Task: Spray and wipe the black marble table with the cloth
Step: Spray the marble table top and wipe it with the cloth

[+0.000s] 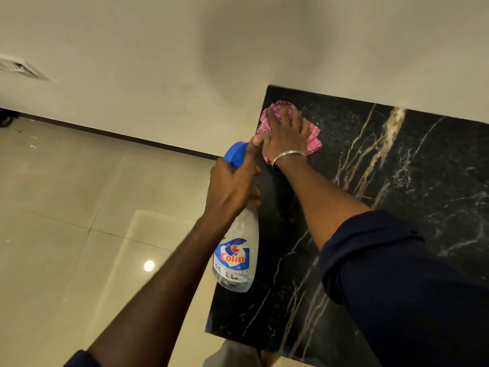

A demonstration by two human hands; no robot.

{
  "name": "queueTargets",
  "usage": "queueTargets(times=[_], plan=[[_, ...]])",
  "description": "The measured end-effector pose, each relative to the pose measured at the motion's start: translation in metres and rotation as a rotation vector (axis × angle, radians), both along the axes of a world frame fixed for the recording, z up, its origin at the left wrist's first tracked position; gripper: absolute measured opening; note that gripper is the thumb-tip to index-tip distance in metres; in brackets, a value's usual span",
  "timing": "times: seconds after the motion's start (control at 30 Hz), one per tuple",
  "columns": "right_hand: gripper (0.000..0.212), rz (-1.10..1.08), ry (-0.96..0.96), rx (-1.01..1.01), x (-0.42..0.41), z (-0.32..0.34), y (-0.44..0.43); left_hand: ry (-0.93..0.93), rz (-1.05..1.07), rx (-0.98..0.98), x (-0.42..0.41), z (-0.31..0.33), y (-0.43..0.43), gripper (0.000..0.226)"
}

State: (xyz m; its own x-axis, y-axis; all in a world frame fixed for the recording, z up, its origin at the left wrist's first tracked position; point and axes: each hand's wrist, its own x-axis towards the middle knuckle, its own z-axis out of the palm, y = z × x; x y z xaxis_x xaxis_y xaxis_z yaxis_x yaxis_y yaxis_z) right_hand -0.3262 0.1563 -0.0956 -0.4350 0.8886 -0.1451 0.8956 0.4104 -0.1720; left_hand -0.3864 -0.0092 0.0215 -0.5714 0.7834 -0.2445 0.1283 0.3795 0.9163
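- R hand (287,132): fingers (275,116) spread wide and flat, pressing down on pink cloth (313,133); none curled round it.
- Pink cloth: bunched under palm at far-L corner of black marble table (428,197). Its folds poke out past fingertips twd the back edge, and to the R of the wrist. It sits just inside the table's L edge.
- Metal bangle (288,154) on R wrist. R forearm lies diagonally over the tabletop; dark blue sleeve (397,282) pushed up, filling lower R.
- L hand (232,186): fingers wrapped round neck of spray bottle (236,260), thumb (256,144) up along the blue trigger head.
- Spray bottle: clear body, blue/red "Colin" label, held tilted in the air along the table's L edge, base twd camera, head twd the R wrist. Thumb tip and R wrist look v. close; can't tell if touching.
- Table edges: back edge butts against cream wall (158,62). L edge runs from the far corner down to a near-L corner at lower centre; near edge partly cut by frame bottom.
- Surface: gold & white veins run diagonally across the marble, R of the forearm out to the frame edge.
- L of table: glossy beige tiled floor (66,207) w/ a round light glare, dark skirting (119,133) at wall foot.
- Vent (21,68) on wall, far upper L, blurred.
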Motion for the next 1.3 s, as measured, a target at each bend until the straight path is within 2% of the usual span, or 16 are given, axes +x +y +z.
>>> queueTargets(times=[0.1,0.23,0.4,0.53,0.67,0.73,1.0,1.2,1.3], plan=[[0.065,0.031,0.006,0.022,0.010,-0.001,-0.052,0.017,0.020,0.020,0.005,0.003,-0.018,0.042],[0.066,0.070,0.005,-0.017,0.021,-0.005,-0.133,0.026,0.057,0.037,0.016,0.015,-0.046,0.055],[0.065,0.157,0.072,-0.049,0.040,0.014,-0.239,0.099,0.082,0.022,0.027,0.018,-0.083,0.037],[0.050,0.183,0.131,-0.027,0.057,0.018,-0.310,0.123,0.052,0.021,0.042,0.021,-0.119,0.035],[0.049,0.221,0.175,-0.007,0.078,0.025,-0.361,0.136,0.007,0.031,0.058,0.018,-0.156,0.036],[0.051,0.221,0.184,0.043,0.089,0.027,-0.373,0.135,0.013,0.034,0.066,0.016,-0.170,0.033],[0.068,0.225,0.129,-0.054,0.136,0.001,-0.380,0.115,-0.021,0.017,0.105,0.011,-0.200,0.033],[0.061,0.078,0.061,-0.009,0.215,-0.009,-0.373,0.107,-0.130,0.021,0.147,0.009,-0.201,0.031],[0.061,-0.008,0.014,0.012,0.268,-0.008,-0.367,0.035,-0.209,0.018,0.172,0.009,-0.196,0.043]])
